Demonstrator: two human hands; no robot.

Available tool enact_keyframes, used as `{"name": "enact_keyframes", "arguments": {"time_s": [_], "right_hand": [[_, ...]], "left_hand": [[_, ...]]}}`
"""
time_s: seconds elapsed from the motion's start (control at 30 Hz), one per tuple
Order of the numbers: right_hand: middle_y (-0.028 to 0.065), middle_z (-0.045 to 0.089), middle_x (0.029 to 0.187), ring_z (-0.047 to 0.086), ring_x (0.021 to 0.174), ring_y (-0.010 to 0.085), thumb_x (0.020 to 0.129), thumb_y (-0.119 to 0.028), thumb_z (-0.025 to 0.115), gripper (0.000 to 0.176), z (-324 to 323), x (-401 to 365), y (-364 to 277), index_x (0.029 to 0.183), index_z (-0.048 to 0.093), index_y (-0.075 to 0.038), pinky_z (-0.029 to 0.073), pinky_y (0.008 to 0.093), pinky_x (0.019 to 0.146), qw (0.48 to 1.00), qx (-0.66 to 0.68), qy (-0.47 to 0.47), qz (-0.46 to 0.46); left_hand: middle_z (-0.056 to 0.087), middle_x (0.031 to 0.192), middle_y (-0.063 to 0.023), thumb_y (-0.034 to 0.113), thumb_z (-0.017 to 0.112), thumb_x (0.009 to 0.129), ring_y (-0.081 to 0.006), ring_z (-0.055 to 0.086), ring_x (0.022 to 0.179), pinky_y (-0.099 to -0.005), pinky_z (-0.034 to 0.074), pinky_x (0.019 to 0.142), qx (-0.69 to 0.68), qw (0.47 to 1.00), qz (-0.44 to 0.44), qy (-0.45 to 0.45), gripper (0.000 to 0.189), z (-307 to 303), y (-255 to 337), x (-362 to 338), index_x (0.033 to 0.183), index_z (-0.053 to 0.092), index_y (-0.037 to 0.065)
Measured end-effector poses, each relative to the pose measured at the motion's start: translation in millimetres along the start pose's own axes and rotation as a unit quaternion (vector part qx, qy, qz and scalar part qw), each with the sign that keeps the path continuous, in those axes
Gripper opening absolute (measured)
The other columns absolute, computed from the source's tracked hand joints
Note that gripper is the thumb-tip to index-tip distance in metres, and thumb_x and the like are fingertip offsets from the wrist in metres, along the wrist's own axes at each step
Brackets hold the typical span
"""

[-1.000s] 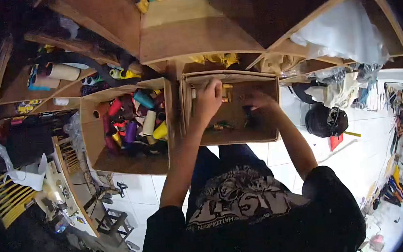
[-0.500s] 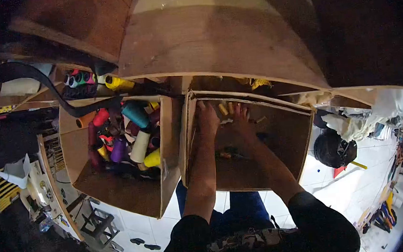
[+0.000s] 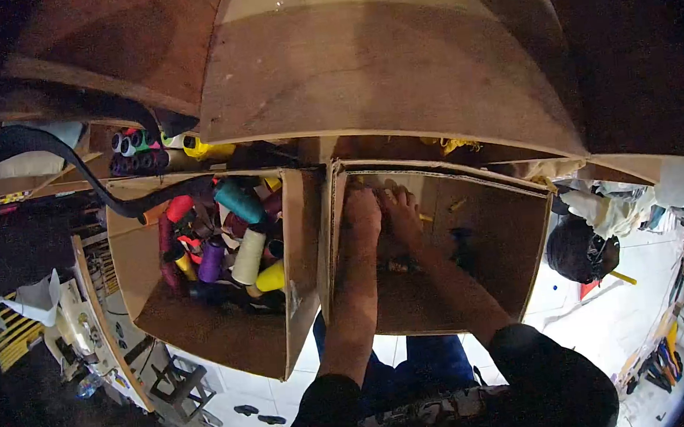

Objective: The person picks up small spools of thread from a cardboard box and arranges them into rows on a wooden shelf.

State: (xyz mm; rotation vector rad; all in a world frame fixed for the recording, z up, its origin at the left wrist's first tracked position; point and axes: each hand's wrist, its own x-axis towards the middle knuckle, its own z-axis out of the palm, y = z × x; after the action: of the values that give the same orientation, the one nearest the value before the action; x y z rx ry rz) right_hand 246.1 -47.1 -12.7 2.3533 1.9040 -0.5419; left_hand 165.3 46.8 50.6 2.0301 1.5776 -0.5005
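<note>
Both of my hands are reaching into the right cardboard box [image 3: 437,294], close together near its far left corner. My left hand [image 3: 363,210] has its fingers curled downward, and whatever they hold is hidden. Beside it, my right hand [image 3: 398,207] has its fingers bent and slightly apart over the box bottom, with nothing plainly in them. Small yellowish pieces [image 3: 457,204] lie to the right of it, too small to name. Dark small items [image 3: 463,236] lie further right, partly in shadow.
The left cardboard box [image 3: 206,324] holds several thread cones, among them a teal cone [image 3: 238,201] and a cream cone [image 3: 247,258]. A wooden panel [image 3: 387,65] overhangs the boxes. A black strap [image 3: 90,173] hangs at left. A black bag [image 3: 582,251] is at right.
My right hand has moved left towards my left hand, off the row of small tan pieces. My left hand's fingers are more curled. The whole view has shifted slightly.
</note>
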Motion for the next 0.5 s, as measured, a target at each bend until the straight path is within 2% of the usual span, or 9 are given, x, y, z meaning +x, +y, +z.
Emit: {"name": "enact_keyframes", "arguments": {"time_s": [0.07, 0.1, 0.17, 0.2, 0.27, 0.33, 0.37, 0.47, 0.5], "right_hand": [[0.0213, 0.041, 0.126, 0.046, 0.118, 0.0351, 0.086, -0.026, 0.063, 0.057, 36.8, 4.3, 24.0, 0.136, 0.040, -0.012, 0.048, 0.0511, 0.088, 0.985, -0.125, 0.070, -0.095], [0.0210, 0.042, 0.124, 0.049, 0.115, 0.0357, 0.085, -0.024, 0.065, 0.058, 25.1, 2.3, 32.1, 0.135, 0.040, -0.012, 0.049, 0.0504, 0.087, 0.997, -0.033, 0.025, -0.064], [0.0204, 0.045, 0.118, 0.054, 0.109, 0.0370, 0.082, -0.022, 0.068, 0.059, -24.5, -0.4, 43.9, 0.134, 0.041, -0.010, 0.050, 0.0490, 0.086, 0.987, 0.150, -0.058, -0.004], [0.0208, 0.045, 0.120, 0.055, 0.107, 0.0380, 0.082, -0.022, 0.069, 0.060, -49.1, -4.1, 47.7, 0.134, 0.041, -0.010, 0.051, 0.0487, 0.085, 0.981, 0.189, -0.040, -0.003], [0.0216, 0.044, 0.124, 0.057, 0.103, 0.0400, 0.082, -0.021, 0.071, 0.062, -81.5, -22.5, 57.8, 0.135, 0.040, -0.010, 0.052, 0.0481, 0.084, 0.963, 0.268, -0.008, -0.001], [0.0228, 0.043, 0.127, 0.054, 0.109, 0.0390, 0.083, -0.022, 0.069, 0.061, -84.3, -32.2, 71.4, 0.136, 0.040, -0.011, 0.049, 0.0474, 0.090, 0.972, 0.234, -0.021, -0.019], [0.0234, 0.042, 0.128, 0.052, 0.113, 0.0384, 0.084, -0.022, 0.069, 0.060, -81.9, -37.9, 76.6, 0.136, 0.040, -0.012, 0.047, 0.0470, 0.093, 0.976, 0.216, -0.029, -0.027], [0.0244, 0.038, 0.133, 0.043, 0.122, 0.0399, 0.083, -0.022, 0.069, 0.062, -53.2, -52.7, 81.6, 0.137, 0.040, -0.016, 0.040, 0.0478, 0.102, 0.993, 0.040, -0.100, -0.049], [0.0243, 0.037, 0.134, 0.040, 0.124, 0.0412, 0.083, -0.021, 0.068, 0.061, -53.6, -56.4, 75.7, 0.137, 0.040, -0.017, 0.038, 0.0491, 0.103, 0.983, 0.147, -0.112, 0.000]], "left_hand": [[0.056, 0.112, -0.0246, 0.008, 0.053, 0.089, -0.0329, 0.058, 0.101, -0.0456, 0.051, 0.077, -0.020, 1.000, 0.011, 0.006, 0.027, 12.3, -4.0, 4.5, 0.114, 0.056, -0.003], [0.055, 0.113, -0.0249, 0.008, 0.054, 0.088, -0.0338, 0.058, 0.102, -0.0466, 0.051, 0.078, -0.032, 0.999, 0.018, 0.009, 0.029, 22.2, -6.4, 7.9, 0.115, 0.056, -0.003], [0.055, 0.115, -0.0246, 0.010, 0.055, 0.087, -0.0364, 0.057, 0.104, -0.0477, 0.051, 0.081, -0.034, 0.995, 0.095, 0.022, 0.037, 76.4, -29.1, 32.9, 0.120, 0.053, -0.004], [0.055, 0.116, -0.0244, 0.011, 0.055, 0.086, -0.0377, 0.057, 0.105, -0.0482, 0.051, 0.082, -0.032, 0.990, 0.132, 0.035, 0.040, 90.7, -34.5, 44.6, 0.123, 0.051, -0.004], [0.056, 0.115, -0.0224, 0.013, 0.054, 0.088, -0.0357, 0.059, 0.101, -0.0436, 0.052, 0.078, -0.045, 0.989, 0.047, 0.136, 0.041, 85.0, -21.4, 33.2, 0.126, 0.049, -0.002], [0.058, 0.110, -0.0226, 0.012, 0.056, 0.089, -0.0365, 0.062, 0.094, -0.0414, 0.055, 0.074, 0.016, 0.987, 0.067, 0.143, 0.043, 47.3, -5.2, 11.3, 0.128, 0.047, -0.003], [0.057, 0.112, -0.0217, 0.012, 0.056, 0.088, -0.0348, 0.062, 0.094, -0.0400, 0.055, 0.073, 0.010, 0.986, 0.070, 0.148, 0.044, 51.4, -2.0, 13.6, 0.128, 0.047, -0.003], [0.056, 0.117, -0.0190, 0.013, 0.056, 0.087, -0.0298, 0.063, 0.094, -0.0359, 0.056, 0.070, -0.005, 0.982, 0.075, 0.170, 0.044, 84.0, -1.8, 41.3, 0.129, 0.046, -0.001], [0.056, 0.119, -0.0181, 0.013, 0.056, 0.087, -0.0282, 0.063, 0.094, -0.0345, 0.056, 0.069, -0.007, 0.981, 0.076, 0.179, 0.045, 88.9, -4.1, 49.1, 0.129, 0.046, 0.000]]}}
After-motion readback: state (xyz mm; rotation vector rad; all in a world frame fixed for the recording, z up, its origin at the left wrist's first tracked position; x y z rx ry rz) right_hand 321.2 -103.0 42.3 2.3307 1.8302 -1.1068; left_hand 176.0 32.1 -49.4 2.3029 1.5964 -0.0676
